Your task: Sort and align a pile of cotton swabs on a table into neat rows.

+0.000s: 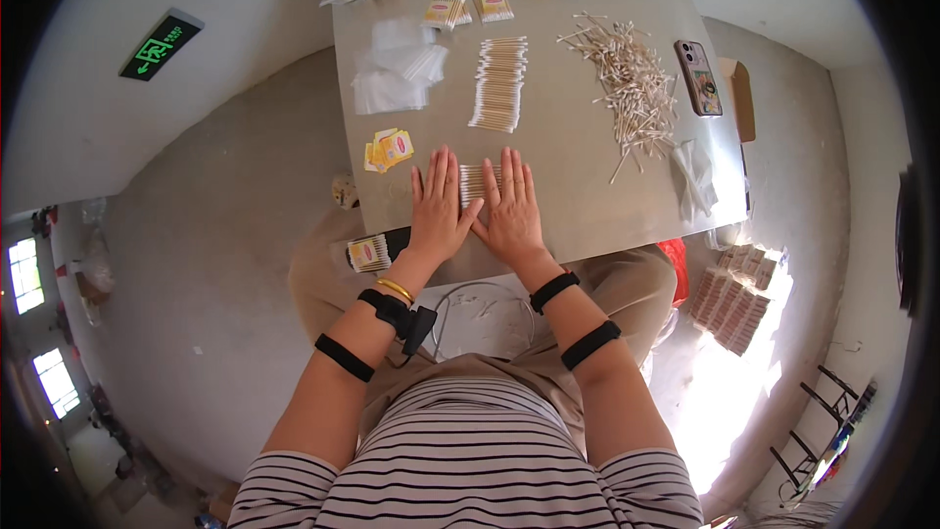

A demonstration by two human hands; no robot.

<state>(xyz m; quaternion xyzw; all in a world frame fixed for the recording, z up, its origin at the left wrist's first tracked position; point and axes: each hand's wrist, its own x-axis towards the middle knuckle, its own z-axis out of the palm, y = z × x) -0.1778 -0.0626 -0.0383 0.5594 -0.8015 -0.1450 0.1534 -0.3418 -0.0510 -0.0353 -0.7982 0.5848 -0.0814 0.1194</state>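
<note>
Both palms lie low over the near part of the table, fingers stretched forward. Between them is a short row of wooden-stick cotton swabs (471, 186), lined up side by side. My left hand (437, 206) lies along the row's left end, partly over it. My right hand (513, 216) covers its right end, and the thumbs almost meet at the near side. Farther out, a longer column of aligned cotton swabs (499, 88) stretches away from me. Yellow-and-white cards (392, 148) lie left of my left hand, with clear plastic bags (397, 73) beyond them.
Loose cotton swabs (632, 88) form a heap at the right, beside a phone (698, 78). More clear bags (694, 181) lie near the right edge. Filled swab packs (447, 10) sit at the back; another swab pack (369, 254) is below the table's near-left edge. Bundles (732, 299) stand on the floor.
</note>
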